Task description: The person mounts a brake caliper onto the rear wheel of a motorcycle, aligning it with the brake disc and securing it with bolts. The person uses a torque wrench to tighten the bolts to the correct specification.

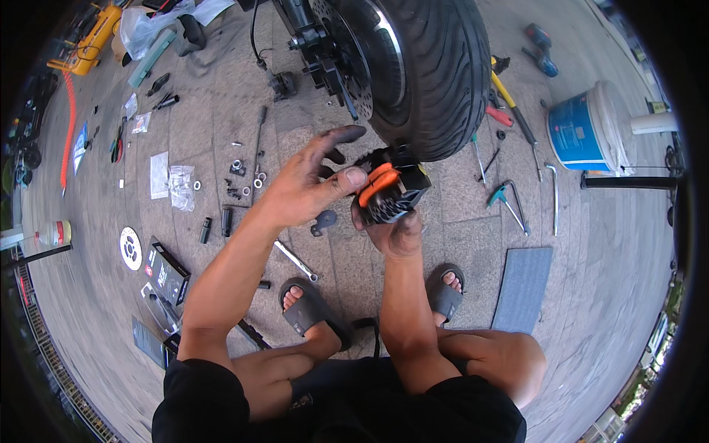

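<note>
Head view looks straight down on me squatting over grey paving, both forearms running up from my knees to meet just below a big black tyre (pixel 432 70). My right hand (pixel 391 232) sits palm up with its fingers curled under a ribbed black block with an orange cover (pixel 390 192), cupping it from beneath; the block is held in the air, almost touching the bottom of the tyre. My left hand (pixel 310 184) comes in from the left with the wrist bent; the thumb presses against the orange end of the block, while the index finger sticks out above it toward the tyre and the other fingers are loosely spread (all of them smeared black with grease). So the right is closed around the block and the left is half open, touching it with the thumb only.

Below my hands a wrench (pixel 295 260) lies on the paving near my left sandal (pixel 310 310), and my right sandal (pixel 445 292) is beside a grey mat (pixel 523 288). A blue and white bucket (pixel 587 129) stands well off to the right, with hand tools scattered between it and the tyre.
</note>
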Demonstrator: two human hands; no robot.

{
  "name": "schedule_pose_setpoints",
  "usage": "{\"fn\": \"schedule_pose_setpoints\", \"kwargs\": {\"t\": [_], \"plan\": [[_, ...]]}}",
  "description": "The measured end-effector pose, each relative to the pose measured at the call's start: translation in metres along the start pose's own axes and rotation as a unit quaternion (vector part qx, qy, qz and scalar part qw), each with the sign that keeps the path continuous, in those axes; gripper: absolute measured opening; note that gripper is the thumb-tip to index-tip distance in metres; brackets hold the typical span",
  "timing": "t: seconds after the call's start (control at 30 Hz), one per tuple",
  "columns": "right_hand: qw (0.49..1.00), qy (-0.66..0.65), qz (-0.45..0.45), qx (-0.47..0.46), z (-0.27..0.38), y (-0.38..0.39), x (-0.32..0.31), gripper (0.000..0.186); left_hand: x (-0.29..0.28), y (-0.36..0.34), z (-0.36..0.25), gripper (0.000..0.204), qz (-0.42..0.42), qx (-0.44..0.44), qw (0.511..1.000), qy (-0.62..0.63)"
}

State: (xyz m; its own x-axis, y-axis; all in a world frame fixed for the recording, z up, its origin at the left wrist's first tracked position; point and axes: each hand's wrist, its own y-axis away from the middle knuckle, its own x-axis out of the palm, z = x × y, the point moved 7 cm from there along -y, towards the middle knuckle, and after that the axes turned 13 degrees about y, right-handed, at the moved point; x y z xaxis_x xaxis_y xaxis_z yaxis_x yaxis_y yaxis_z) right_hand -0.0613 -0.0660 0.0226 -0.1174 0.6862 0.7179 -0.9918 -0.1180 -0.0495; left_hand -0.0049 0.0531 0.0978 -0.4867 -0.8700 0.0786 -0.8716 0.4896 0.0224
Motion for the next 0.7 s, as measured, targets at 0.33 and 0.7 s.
{"fn": "schedule_pose_setpoints", "kwargs": {"t": [0.33,0.7], "plan": [[0.883,0.46,-0.09,-0.015,0.013,0.0,0.003,0.068,0.019,0.005,0.053,0.047,-0.123,-0.144,0.899,0.396],[0.896,0.419,-0.141,-0.049,0.037,-0.014,0.015,0.056,0.013,0.005,0.027,0.047,-0.141,0.028,0.984,0.103]]}}
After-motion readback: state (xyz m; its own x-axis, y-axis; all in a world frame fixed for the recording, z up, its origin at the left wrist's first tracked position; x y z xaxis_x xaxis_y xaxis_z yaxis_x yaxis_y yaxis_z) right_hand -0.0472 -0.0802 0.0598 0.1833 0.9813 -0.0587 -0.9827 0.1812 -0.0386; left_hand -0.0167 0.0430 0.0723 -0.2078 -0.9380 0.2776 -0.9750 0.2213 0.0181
